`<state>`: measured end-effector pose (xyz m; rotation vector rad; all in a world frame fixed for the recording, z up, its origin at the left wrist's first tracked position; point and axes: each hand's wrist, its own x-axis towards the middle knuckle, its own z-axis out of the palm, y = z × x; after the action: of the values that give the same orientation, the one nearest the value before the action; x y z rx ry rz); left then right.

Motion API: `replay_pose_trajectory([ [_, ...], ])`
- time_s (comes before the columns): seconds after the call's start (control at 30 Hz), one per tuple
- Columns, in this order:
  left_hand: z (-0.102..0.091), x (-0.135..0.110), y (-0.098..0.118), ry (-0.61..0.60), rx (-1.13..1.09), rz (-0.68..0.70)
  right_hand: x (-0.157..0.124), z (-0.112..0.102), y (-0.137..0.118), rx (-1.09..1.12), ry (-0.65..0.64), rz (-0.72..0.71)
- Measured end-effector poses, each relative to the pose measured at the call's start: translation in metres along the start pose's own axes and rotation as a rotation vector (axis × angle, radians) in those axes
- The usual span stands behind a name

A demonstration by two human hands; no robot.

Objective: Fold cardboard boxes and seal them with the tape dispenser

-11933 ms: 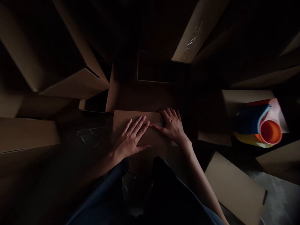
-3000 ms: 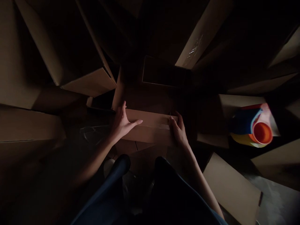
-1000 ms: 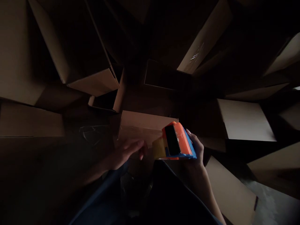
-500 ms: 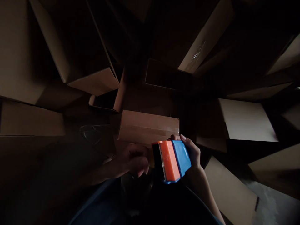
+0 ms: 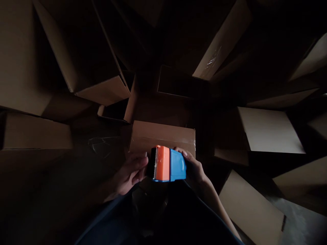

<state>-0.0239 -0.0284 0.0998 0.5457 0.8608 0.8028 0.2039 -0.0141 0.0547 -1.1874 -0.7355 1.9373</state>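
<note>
- Right hand [image 5: 195,169]: closed in a full-hand hold round the blue rear of an orange-and-blue plastic tape dispenser [image 5: 168,164], fingers wrapped over its far side. The dispenser is in the air, above the knees.
- Left hand [image 5: 131,172]: fingers curled at the dispenser's orange left end, touching it or just off it. The dim light hides whether they pinch a tape end.
- Toothed cutting edge [image 5: 154,164]: runs down the dispenser's left face, towards the left fingers. Judgement: fingertips are safest kept clear of the teeth, and any loose tape end drawn straight and flat.
- Closed brown cardboard box [image 5: 163,135]: centre of the scene, just beyond both hands, long side running left to right, with a faint line across its top. Judgement: the dispenser works best squared to that line, with the box steadied by the other hand.
- Dark blue trouser legs [image 5: 122,217]: near edge, directly under the hands, leaving little room to draw back towards the body.
- Open cardboard carton [image 5: 116,110]: far left of the box, close to its corner.
- Tall stacked cartons [image 5: 102,90]: crowd the left side, so sweep there is limited.
- Pale cardboard panel [image 5: 270,131]: right, parted from the box by a dark gap. Judgement: more elbow room on this side.
- Flat cardboard sheet [image 5: 251,207]: near right, lying low beside the right forearm.
</note>
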Motion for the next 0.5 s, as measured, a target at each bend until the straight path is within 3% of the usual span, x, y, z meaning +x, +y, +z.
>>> replay_pose_trajectory([
  [0.13, 0.002, -0.003, 0.004, -0.021, 0.036, -0.018, -0.003, -0.01, -0.005, -0.331, -0.052, -0.211],
  [0.27, 0.002, -0.004, 0.003, -0.007, 0.011, -0.031, -0.004, -0.014, -0.008, -0.655, -0.249, -0.335],
  [0.5, -0.009, -0.004, -0.006, 0.018, 0.012, 0.008, -0.002, 0.004, -0.007, -0.759, -0.176, -0.41],
])
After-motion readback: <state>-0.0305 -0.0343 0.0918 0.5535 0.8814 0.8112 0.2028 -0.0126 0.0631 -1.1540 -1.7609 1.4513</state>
